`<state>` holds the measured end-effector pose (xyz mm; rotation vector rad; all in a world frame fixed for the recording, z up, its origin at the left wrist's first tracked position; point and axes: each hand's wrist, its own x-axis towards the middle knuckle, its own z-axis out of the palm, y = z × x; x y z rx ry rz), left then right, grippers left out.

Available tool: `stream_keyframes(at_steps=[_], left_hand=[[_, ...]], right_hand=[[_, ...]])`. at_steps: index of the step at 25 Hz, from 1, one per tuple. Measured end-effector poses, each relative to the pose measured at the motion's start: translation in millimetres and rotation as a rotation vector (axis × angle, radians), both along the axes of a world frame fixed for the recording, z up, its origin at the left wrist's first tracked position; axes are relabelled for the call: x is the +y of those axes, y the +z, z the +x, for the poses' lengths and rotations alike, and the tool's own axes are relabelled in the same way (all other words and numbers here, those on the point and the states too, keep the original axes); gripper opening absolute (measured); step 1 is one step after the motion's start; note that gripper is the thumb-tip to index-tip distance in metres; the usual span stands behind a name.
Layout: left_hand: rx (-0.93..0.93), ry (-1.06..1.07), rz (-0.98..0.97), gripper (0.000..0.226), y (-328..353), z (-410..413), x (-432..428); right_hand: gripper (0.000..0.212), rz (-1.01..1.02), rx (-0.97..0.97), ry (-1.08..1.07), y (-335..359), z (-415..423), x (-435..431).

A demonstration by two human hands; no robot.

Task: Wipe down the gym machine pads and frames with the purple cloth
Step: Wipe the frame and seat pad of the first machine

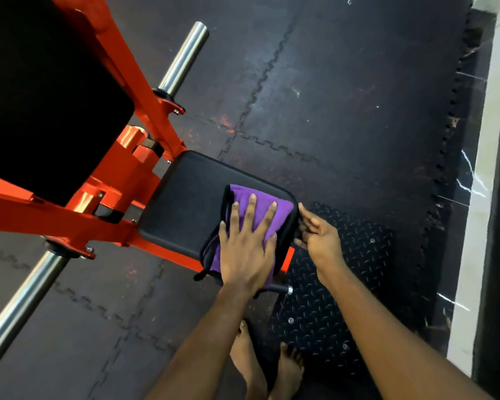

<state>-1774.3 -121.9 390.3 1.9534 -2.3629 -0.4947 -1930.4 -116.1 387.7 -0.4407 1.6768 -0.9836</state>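
Note:
A purple cloth (244, 197) with a black border lies on the near corner of the black seat pad (185, 203). My left hand (247, 243) presses flat on the cloth with its fingers spread. My right hand (315, 229) is at the pad's right edge, fingers loosely curled and touching the rim; whether it grips the rim is unclear. The orange frame (78, 223) runs under and to the left of the pad. A large black back pad (46, 105) fills the upper left.
Two chrome weight posts stick out from the frame, one at the top (182, 59) and one at the lower left (20, 304). A black diamond-plate footplate (329, 298) lies under my right arm. My bare feet (266, 368) stand on the dark rubber floor tiles (344, 96). A white ledge (485, 157) runs along the right.

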Motion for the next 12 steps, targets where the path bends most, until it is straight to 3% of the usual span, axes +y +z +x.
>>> stream_keyframes(at_steps=[3, 6, 9, 12], left_hand=[[-0.033, -0.082, 0.03, 0.062, 0, 1, 15], [-0.041, -0.132, 0.041, 0.059, -2, -18, -31], [-0.04, -0.131, 0.049, 0.058, -7, -35, -74], [-0.042, -0.097, 0.0, 0.056, -11, -24, -54]], right_hand=[[0.067, 0.008, -0.029, -0.003, 0, 0, 2], [0.062, -0.027, -0.023, -0.022, -9, 6, 4], [0.056, -0.079, 0.029, -0.095, -20, 18, 6], [0.048, -0.079, 0.102, -0.163, -22, 39, 9]])
